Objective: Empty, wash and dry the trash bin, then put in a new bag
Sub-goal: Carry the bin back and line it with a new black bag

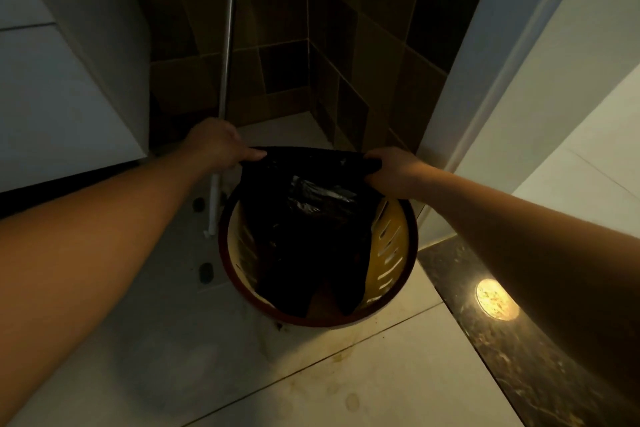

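A round trash bin (pixel 391 246) with a dark red rim and slotted yellow walls stands on the pale floor in a dim corner. A black plastic bag (pixel 311 225) hangs down into it, its lower end lying against the near inner wall. My left hand (pixel 216 146) pinches the bag's top edge at the left. My right hand (pixel 393 170) grips the top edge at the right. Between the two hands the top edge is stretched out above the bin's far rim.
A white-handled mop pole (pixel 225 87) leans in the tiled corner just left of the bin. A white cabinet (pixel 62 87) stands to the left, a white door frame (pixel 485 87) to the right. A dark stone threshold (pixel 485 315) runs along the floor at the right.
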